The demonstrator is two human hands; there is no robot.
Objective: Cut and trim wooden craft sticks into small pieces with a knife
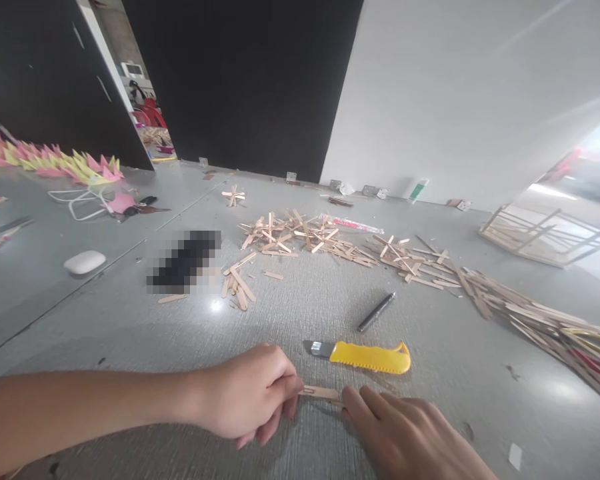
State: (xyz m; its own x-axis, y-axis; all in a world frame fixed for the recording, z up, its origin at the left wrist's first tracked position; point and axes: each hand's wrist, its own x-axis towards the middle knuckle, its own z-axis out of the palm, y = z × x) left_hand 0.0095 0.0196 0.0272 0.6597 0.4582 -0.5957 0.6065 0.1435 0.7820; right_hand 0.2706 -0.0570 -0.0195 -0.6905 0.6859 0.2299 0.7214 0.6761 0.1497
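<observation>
A short flat wooden craft stick lies between my two hands, with a small slot-like mark near its left end. My left hand is closed, pinching that left end between thumb and fingers. At the other end, my right hand has its fingers bent and pressed together against the stick's tip; its thumb is hidden. A thin, pale edge shows under those fingertips, too small to name. Just beyond the hands lies a yellow utility knife, its blade pointing left. Behind it rests a dark pen.
Craft sticks lie in loose heaps across the middle, with longer wooden strips at right. A blurred black object and a white oval object are at left. A wooden frame stands at far right, below a white panel.
</observation>
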